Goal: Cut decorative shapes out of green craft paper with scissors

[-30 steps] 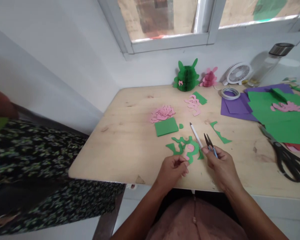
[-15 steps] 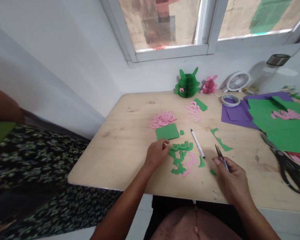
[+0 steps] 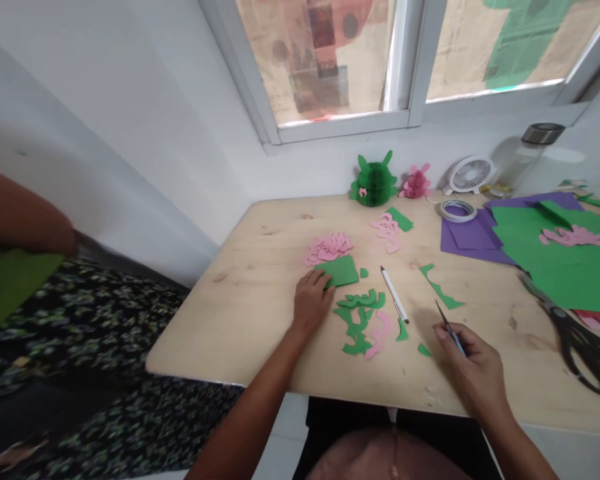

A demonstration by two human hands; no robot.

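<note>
My left hand (image 3: 312, 300) rests on the table with its fingers stretched out and their tips over the lower left corner of a green paper rectangle (image 3: 341, 270). Below that rectangle lie wavy green paper offcuts (image 3: 357, 327) and a curved pink strip (image 3: 379, 337). In my right hand (image 3: 473, 360) is a pair of small pointed scissors (image 3: 451, 328) with blue on the handle, tips pointing away from me. A white pen (image 3: 395, 295) lies between the hands. Pink paper cutouts (image 3: 329, 247) are heaped just beyond the green rectangle.
Large black scissors (image 3: 570, 333) lie at the right beside green sheets (image 3: 575, 280) and purple paper (image 3: 473, 240). A tape roll (image 3: 459, 211) rests on the purple. Along the wall stand green (image 3: 375, 183) and pink (image 3: 416, 183) paper figures, a fan (image 3: 470, 175) and a bottle (image 3: 525, 160). Someone's arm (image 3: 25, 220) shows at left.
My left hand has moved from the green offcuts to the corner of the green rectangle. The small scissors' blades, apart before, now look closed together. The view has tilted slightly.
</note>
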